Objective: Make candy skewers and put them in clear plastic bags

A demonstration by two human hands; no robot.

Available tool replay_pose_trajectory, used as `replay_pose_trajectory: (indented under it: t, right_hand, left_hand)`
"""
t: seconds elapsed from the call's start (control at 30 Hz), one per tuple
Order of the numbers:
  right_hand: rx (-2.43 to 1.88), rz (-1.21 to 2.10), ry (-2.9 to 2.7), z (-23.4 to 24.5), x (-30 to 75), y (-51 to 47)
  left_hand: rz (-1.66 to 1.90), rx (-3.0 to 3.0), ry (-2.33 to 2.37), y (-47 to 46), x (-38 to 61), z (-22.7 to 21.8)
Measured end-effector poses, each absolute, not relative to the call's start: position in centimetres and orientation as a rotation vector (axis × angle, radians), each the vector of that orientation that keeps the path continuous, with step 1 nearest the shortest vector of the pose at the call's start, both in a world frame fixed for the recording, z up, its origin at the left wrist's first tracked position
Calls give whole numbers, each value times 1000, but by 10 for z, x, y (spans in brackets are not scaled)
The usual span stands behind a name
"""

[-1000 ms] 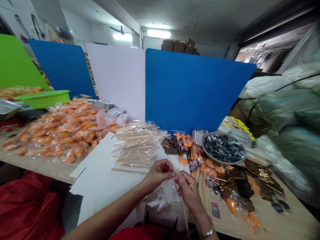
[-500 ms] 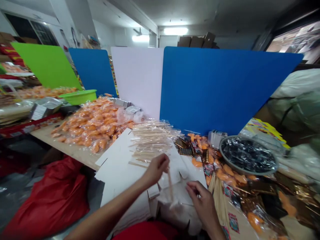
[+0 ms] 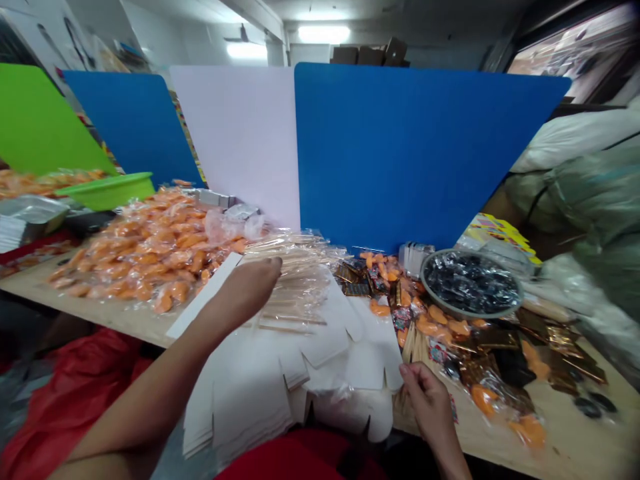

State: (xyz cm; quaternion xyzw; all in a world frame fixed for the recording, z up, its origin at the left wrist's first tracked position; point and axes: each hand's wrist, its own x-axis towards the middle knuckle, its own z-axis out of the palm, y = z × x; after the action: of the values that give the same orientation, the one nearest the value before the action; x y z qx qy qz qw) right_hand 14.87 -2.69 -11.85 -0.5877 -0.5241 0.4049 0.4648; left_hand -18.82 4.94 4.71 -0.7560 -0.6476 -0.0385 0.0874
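Note:
My left hand (image 3: 253, 287) reaches over the left end of a pile of pale wooden sticks (image 3: 295, 303) in clear wrappers. Its back faces me, its fingers are mostly hidden, and I cannot see anything held. My right hand (image 3: 431, 403) is beside the right edge of a white cardboard piece (image 3: 367, 367), thumb and fingers curled together. What they pinch, if anything, is too small to make out. Some clear plastic (image 3: 343, 393) shines on the cardboard near my body. More flat white card sheets (image 3: 245, 393) lie stacked at the left.
Wrapped orange pieces (image 3: 145, 253) are heaped at the left, by a green basin (image 3: 107, 190). A grey bowl (image 3: 425, 283) of black packets (image 3: 470, 283) stands right, with scattered brown-gold packets (image 3: 495, 337) and orange pieces before it. Blue (image 3: 400, 153) and white panels (image 3: 240, 140) rise behind.
My left hand has moved left and up from above the cardboard to the stick pile; the stick it held is out of its visible grip. My right hand has shifted right. The view has turned.

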Motion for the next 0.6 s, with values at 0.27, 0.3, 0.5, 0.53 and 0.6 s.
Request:
replay_pose_trajectory:
  t: [0.27, 0.3, 0.5, 0.53, 0.6]
  right_hand:
    - [-1323, 1147, -1045, -133, 163, -29]
    - [-1319, 1155, -1017, -133, 165, -30]
    - [-1399, 1079, -924, -129, 171, -30]
    - [-1409, 1060, -917, -130, 177, -31]
    - [-1459, 998, -903, -137, 201, -40]
  left_hand:
    - [-438, -2592, -1639, 34, -169, -112]
    - [-494, -2606, -1617, 39, -175, -123]
    - [-581, -2832, -1489, 104, -211, -134]
    - [-579, -2857, -1474, 114, -213, -133]
    - [-581, -2881, -1451, 127, -215, -132]
